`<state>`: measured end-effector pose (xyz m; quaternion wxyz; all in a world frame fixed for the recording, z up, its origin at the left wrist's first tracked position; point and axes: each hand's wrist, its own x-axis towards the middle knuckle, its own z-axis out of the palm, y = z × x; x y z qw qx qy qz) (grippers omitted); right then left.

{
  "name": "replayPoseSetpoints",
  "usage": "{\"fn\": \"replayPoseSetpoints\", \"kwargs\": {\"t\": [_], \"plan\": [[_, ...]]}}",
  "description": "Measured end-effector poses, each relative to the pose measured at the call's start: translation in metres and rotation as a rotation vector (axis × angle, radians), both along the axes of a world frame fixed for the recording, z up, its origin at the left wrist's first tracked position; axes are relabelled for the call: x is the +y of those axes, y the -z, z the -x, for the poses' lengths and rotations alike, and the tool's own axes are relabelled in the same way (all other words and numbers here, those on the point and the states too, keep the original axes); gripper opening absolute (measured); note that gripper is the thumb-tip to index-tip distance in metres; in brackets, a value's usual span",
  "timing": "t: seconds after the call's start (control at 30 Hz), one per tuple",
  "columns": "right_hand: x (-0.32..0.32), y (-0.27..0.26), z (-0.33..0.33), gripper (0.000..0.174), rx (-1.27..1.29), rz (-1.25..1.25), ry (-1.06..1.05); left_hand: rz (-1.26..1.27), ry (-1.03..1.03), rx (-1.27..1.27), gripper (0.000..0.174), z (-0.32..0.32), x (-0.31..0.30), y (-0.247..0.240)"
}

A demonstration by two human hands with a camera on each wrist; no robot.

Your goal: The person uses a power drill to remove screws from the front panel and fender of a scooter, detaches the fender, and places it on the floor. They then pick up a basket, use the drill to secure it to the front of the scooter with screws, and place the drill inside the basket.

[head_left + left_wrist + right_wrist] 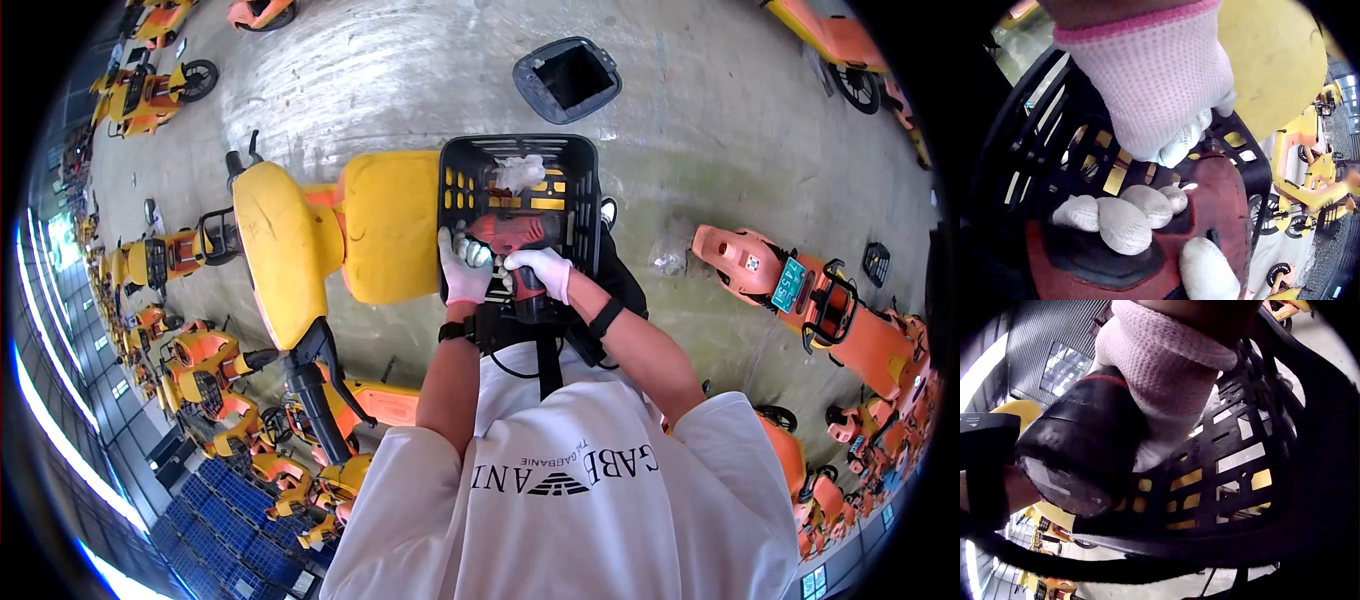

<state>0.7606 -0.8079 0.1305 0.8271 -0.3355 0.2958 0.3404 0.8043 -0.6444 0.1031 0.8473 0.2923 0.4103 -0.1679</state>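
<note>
A red-and-black cordless drill (pixel 512 232) is held within the black basket (pixel 596 170), its nose pointing left. My right hand (pixel 540 268), in a white glove, grips the drill's handle. In the left wrist view its gloved fingers (pixel 1125 228) wrap around the black grip. The drill's battery base (pixel 1079 453) hangs below the hand in the right wrist view. My left hand (pixel 466 268), gloved with a pink cuff, curls its fingers at the drill's front tip. A small bright light shows on those fingers, which hide the very end of the tip.
Crumpled white plastic (pixel 520 173) lies in the basket's far part. The basket adjoins the yellow front of a scooter (pixel 390 225) on the left. A dark open bin-like part (pixel 568 80) lies on the floor ahead. An orange scooter (pixel 790 285) stands at the right, with many others around.
</note>
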Motion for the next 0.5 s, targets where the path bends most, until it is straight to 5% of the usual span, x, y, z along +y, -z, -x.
{"fn": "replayPoseSetpoints", "kwargs": {"t": [0.5], "plan": [[0.001, 0.001, 0.018, 0.017, 0.03, -0.086, 0.102, 0.084, 0.044, -0.008, 0.019, 0.0, 0.0, 0.002]]}}
